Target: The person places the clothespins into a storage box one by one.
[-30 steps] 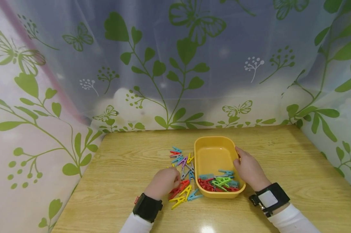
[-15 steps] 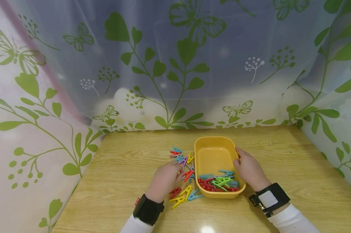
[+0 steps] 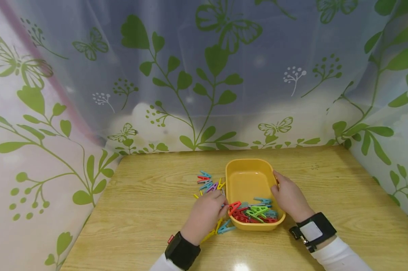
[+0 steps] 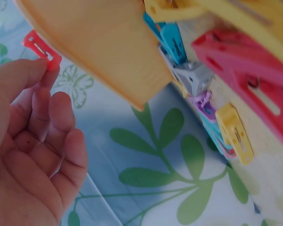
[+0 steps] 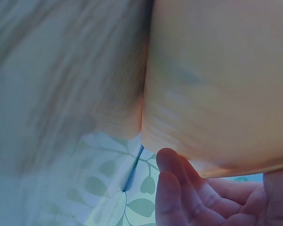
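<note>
Between thumb and fingertips, my left hand (image 3: 206,211) pinches a red clothespin (image 3: 235,208) over the left rim of a yellow plastic basket (image 3: 249,182). The left wrist view shows the same red clothespin (image 4: 41,51) near the basket's edge, other fingers loosely bent. My right hand (image 3: 292,197) holds the basket's right rim, thumb at the rim and fingers along the outer wall (image 5: 217,94). Green, red and blue clothespins (image 3: 257,212) lie heaped in the basket's near end. More clothespins (image 3: 205,180) lie on the table left of it, some hidden behind my left hand.
The wooden table (image 3: 146,184) meets a curtain (image 3: 177,94) printed with leaves and butterflies at the back and sides. A blue clothespin (image 3: 226,227) lies by the basket's near left corner, with yellow ones partly covered by my left wrist.
My left hand has picked up a red clothespin from the table pile and carried it rightward to the basket's left rim. My right hand and the basket have stayed put.
</note>
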Tool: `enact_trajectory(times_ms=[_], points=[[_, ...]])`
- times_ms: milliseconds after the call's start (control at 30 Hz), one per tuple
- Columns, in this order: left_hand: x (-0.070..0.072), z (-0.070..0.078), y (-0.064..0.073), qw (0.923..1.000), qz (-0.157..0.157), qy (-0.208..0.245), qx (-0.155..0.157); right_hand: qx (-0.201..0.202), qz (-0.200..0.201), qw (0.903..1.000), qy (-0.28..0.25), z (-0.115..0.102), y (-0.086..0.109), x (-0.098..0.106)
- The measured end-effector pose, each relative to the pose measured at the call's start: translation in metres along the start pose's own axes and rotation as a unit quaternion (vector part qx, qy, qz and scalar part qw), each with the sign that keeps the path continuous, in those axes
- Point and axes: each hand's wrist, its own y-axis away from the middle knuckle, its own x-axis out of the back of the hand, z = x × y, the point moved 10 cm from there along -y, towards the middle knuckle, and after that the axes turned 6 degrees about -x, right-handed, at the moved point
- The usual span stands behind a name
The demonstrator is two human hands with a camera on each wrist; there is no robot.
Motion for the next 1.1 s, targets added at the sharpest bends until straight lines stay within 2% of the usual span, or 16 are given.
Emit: enact_trajectory(times_ms=[300, 767, 933, 1100], points=[[0.001, 0.010, -0.001, 0.9992, 0.030, 0.022, -0.016, 0.002, 0.001, 1.0000, -0.001, 0.000, 0.000, 0.000], [-0.008, 0.011, 0.001, 0.9995, 0.021, 0.016, -0.017, 0.008, 0.004, 0.9999, 0.008, -0.003, 0.001, 0.002], [-0.004, 0.006, 0.000, 0.9991, 0.022, 0.034, -0.009, 0.010, 0.005, 0.9999, 0.006, -0.003, 0.001, 0.003], [0.006, -0.013, 0.001, 0.9980, 0.023, 0.053, 0.025, 0.007, 0.002, 1.0000, 0.000, -0.001, 0.001, 0.002]])
